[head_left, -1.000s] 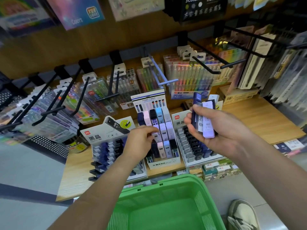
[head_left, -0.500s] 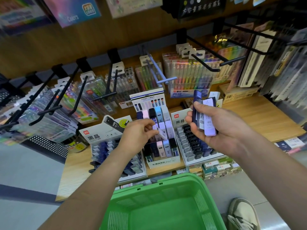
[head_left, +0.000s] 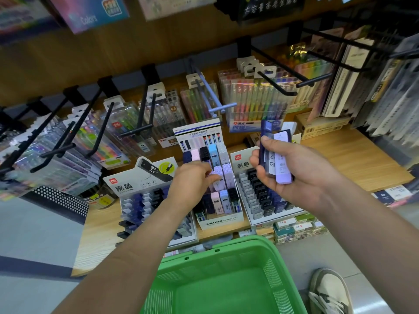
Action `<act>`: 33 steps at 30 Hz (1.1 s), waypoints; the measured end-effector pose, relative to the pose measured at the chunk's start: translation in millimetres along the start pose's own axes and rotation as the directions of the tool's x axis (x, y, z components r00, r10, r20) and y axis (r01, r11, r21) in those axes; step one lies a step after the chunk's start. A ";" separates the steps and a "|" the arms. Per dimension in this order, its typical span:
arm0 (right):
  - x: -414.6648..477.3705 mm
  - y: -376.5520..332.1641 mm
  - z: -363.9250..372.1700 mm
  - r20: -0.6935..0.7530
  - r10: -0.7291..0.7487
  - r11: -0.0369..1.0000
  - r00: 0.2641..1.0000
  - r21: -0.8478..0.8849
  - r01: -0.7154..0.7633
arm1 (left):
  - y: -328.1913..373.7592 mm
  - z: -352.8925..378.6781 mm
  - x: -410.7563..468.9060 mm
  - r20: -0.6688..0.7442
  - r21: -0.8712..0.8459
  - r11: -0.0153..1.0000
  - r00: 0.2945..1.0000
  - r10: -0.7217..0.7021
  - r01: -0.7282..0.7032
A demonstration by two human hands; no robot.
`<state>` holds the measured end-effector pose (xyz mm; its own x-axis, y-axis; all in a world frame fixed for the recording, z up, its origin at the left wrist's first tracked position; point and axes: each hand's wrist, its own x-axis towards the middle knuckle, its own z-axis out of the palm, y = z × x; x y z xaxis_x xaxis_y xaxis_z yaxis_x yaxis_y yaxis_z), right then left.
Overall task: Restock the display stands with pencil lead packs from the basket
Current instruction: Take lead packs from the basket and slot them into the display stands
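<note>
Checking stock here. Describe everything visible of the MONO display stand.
The MONO display stand is a white cardboard tray with a tall printed back card, on the wooden shelf between the left stand and right stand. Stepped rows hold upright packs in pink, lilac, blue, black, navy. The left hand curls its fingers onto a lilac pack in the middle row.

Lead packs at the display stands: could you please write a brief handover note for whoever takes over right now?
Left hand: its fingers pinch a lilac pack at the middle row of the MONO stand.
Right hand: grips a fan of spare packs.
Green basket: no packs in the part in view.
Done: MONO stand largely filled.
Left: seat the lilac pack, then place the spare packs.
</note>
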<state>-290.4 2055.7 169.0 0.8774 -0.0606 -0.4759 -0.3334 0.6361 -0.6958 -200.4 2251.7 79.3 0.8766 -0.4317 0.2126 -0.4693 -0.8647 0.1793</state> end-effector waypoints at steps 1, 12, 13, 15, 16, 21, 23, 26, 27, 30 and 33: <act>-0.4 0.2 0.4 0.000 0.001 1.000 1.000 0.004 -0.001 | 1.3 1.0 -0.3 -0.007 -0.011 1.000 1.000 0.005 -0.005; -2.9 -0.2 2.6 -0.008 0.012 1.000 1.000 -0.007 -0.012 | 4.2 -0.9 0.0 0.046 0.031 0.996 0.995 0.086 -0.088; -3.1 -0.4 2.4 -0.009 0.012 1.000 1.000 -0.009 -0.012 | 3.0 -1.0 -0.8 0.064 0.047 0.994 0.993 0.095 -0.098; -3.4 -0.7 2.0 -0.008 0.011 1.000 1.000 -0.014 -0.011 | 1.8 0.8 -2.8 0.098 0.086 0.990 0.990 0.104 -0.113; -3.5 -0.9 1.7 -0.008 0.011 1.000 1.000 -0.016 -0.011 | 2.0 2.3 -3.4 0.105 0.104 0.988 0.989 0.105 -0.116; -2.8 0.2 2.4 -0.012 0.024 0.999 1.000 -0.022 -0.024 | 5.4 12.4 -9.6 0.057 0.144 0.977 0.987 0.151 -0.158; -2.7 0.2 3.3 -0.023 0.027 0.999 0.999 -0.019 -0.027 | 5.8 16.6 -12.0 0.018 0.096 0.989 0.993 0.113 -0.114; -3.1 0.0 3.4 -0.020 0.024 0.999 1.000 -0.025 -0.024 | 6.8 20.1 -15.5 -0.047 -0.042 0.999 0.999 0.024 -0.026; -3.2 0.0 3.1 -0.014 0.020 0.999 1.000 -0.035 -0.021 | 7.5 18.9 -17.3 -0.084 -0.096 0.995 0.996 -0.025 0.017; -3.6 0.4 1.8 0.001 0.013 0.998 1.000 -0.055 -0.013 | 9.1 9.0 -24.0 -0.164 -0.307 0.933 0.955 -0.248 0.190; -2.7 0.2 3.0 0.009 0.005 0.997 1.000 -0.080 -0.004 | 10.7 -7.4 -29.1 -0.017 -0.603 0.710 0.884 -0.467 0.363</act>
<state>-291.7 2058.3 171.8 0.8787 -0.0505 -0.4747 -0.3640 0.5724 -0.7347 -231.8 2257.0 82.1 0.9923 0.0267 0.1207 -0.0788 -0.6161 0.7837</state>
